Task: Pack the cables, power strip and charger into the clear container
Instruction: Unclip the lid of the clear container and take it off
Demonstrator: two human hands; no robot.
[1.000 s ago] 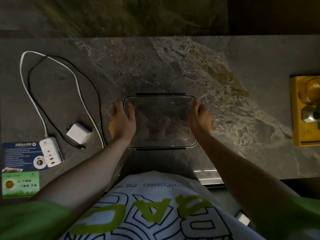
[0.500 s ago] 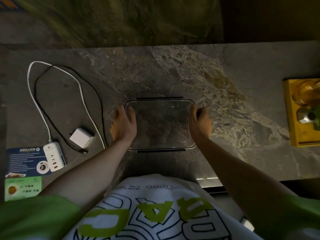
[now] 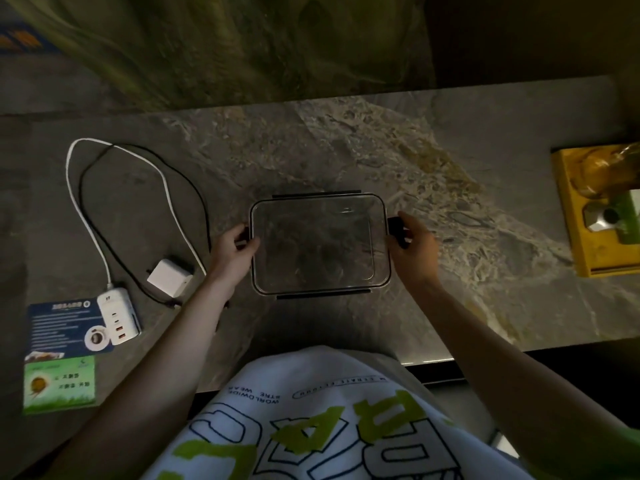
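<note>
The left hand [image 3: 232, 247] and right hand [image 3: 412, 241] are each curling their fingers around a dark side clip of the clear container [image 3: 319, 244], which is sitting between them. Left of the left hand, the charger [image 3: 169, 274], power strip [image 3: 117, 314] and cables [image 3: 162, 176] are lying on the counter [image 3: 450, 271].

A grey marbled countertop [image 3: 346, 161] with pale brown veining is seen across the middle of the view. At its left near edge a dark blue printed card [image 3: 59, 327] is laid flat, and a green card [image 3: 59, 384] with a round yellowish emblem is placed just below it. At the far right a yellow tray [image 3: 571, 216] is set on the counter, and on it a glass vessel [image 3: 609, 171] and a small metal piece [image 3: 601, 216] are carried
</note>
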